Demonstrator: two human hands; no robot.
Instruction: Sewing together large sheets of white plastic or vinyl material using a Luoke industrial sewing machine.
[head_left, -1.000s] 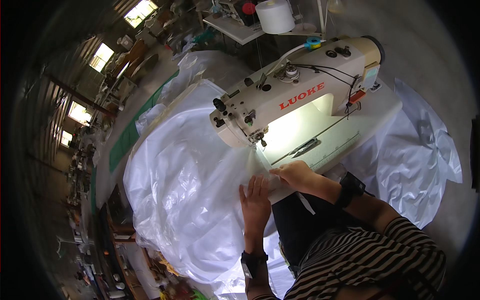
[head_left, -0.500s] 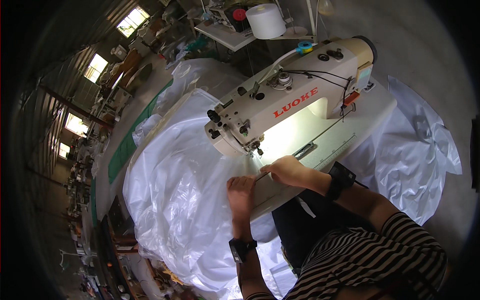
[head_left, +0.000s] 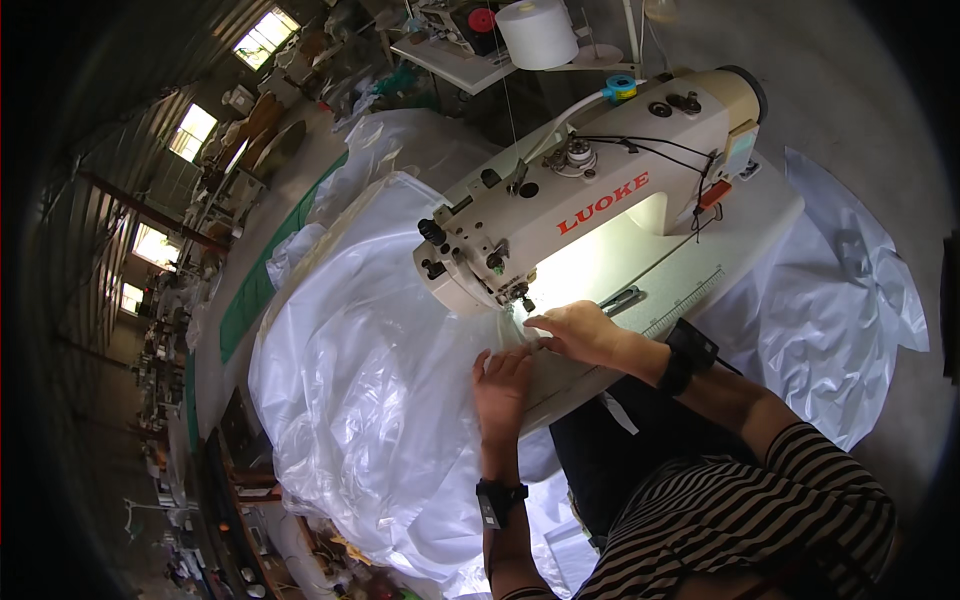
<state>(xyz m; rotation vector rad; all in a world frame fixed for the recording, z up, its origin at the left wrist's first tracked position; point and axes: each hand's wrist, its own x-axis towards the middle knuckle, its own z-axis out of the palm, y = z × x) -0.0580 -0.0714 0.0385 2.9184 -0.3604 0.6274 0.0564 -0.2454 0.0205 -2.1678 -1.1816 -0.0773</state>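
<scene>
A white sewing machine [head_left: 600,190] stands before me, its needle area lit. Glossy white plastic sheeting [head_left: 350,350] spreads under the needle end and hangs in folds to the left. My right hand [head_left: 582,333] is closed in a pinch on the sheet's edge, just in front of the presser foot [head_left: 526,303]. Nearer to me, my left hand [head_left: 503,388] rests on the sheeting, its fingers bent and a little apart. The two hands are close together but do not touch. Exactly what lies under the left fingertips is hidden.
A white thread cone [head_left: 537,35] stands behind the machine, beside another machine's table [head_left: 455,65]. More white sheeting [head_left: 820,300] hangs to the right. A long ruler scale [head_left: 685,300] runs along the machine bed. Cluttered benches line the far left.
My left hand has moved right and its fingers have loosened from a closed grip. My right hand has shifted slightly right. The whole view has shifted a little.
</scene>
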